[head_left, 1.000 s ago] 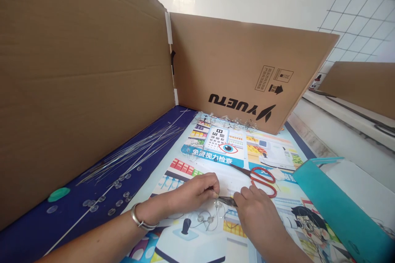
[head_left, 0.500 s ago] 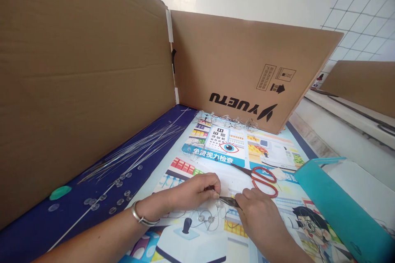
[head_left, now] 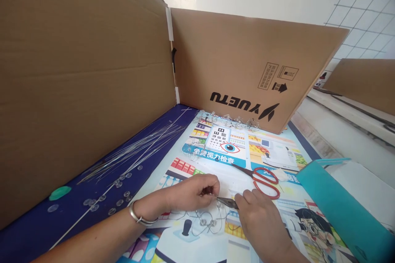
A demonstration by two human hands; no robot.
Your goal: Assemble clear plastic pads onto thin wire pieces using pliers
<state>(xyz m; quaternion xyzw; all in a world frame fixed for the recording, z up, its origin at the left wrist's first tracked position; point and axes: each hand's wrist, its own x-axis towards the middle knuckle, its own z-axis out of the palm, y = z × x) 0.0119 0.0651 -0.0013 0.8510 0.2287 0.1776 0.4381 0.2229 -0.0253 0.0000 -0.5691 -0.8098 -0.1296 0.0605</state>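
My left hand (head_left: 193, 193) is closed around a thin wire (head_left: 211, 194) near the fingertips, with a silver bangle (head_left: 138, 216) on its wrist. My right hand (head_left: 259, 224) grips small dark pliers (head_left: 226, 202), whose jaws meet the wire just beside my left fingers. Below both hands lies a loop of wire strung with clear beads (head_left: 206, 222), still joined to the part I hold. Red-handled scissors (head_left: 265, 183) rest on the printed poster (head_left: 216, 168), just beyond my right hand.
Cardboard panels (head_left: 83, 82) stand along the left and back. A dark blue mat (head_left: 74, 213) holds long steel wires (head_left: 138, 150) and scattered clear discs (head_left: 119, 199). Tangled wire pieces (head_left: 226, 119) line the back panel. A teal folder (head_left: 342, 201) lies at right.
The beaded wire sits slightly lower and the pliers' tips point a little further left. My hands have barely moved, and the whole view has shifted slightly.
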